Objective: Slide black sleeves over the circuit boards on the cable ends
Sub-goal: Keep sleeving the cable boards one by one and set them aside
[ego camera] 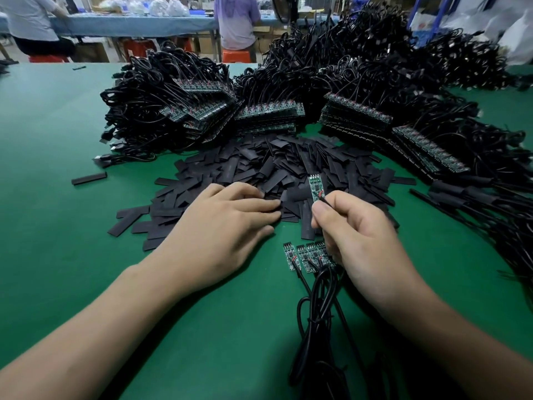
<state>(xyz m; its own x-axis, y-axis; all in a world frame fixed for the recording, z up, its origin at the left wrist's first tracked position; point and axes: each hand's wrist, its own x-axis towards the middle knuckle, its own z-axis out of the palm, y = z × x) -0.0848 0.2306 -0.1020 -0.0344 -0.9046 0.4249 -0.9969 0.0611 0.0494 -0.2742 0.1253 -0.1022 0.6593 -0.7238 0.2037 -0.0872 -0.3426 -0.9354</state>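
Barely begun: board stacks (268, 116) bare.
One circuit board (315, 187) pinched in right hand (366, 241); flat left hand (219, 226) touches black sleeves (274, 168).

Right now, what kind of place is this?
Probably an electronics factory: heaps of black cables crowd the green table, a pile of black sleeves lies in front, and other workers sit at a bench behind.

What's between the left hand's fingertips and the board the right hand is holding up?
In the head view, only loose black sleeves from the pile lie between the left hand and the circuit board pinched by the right hand.
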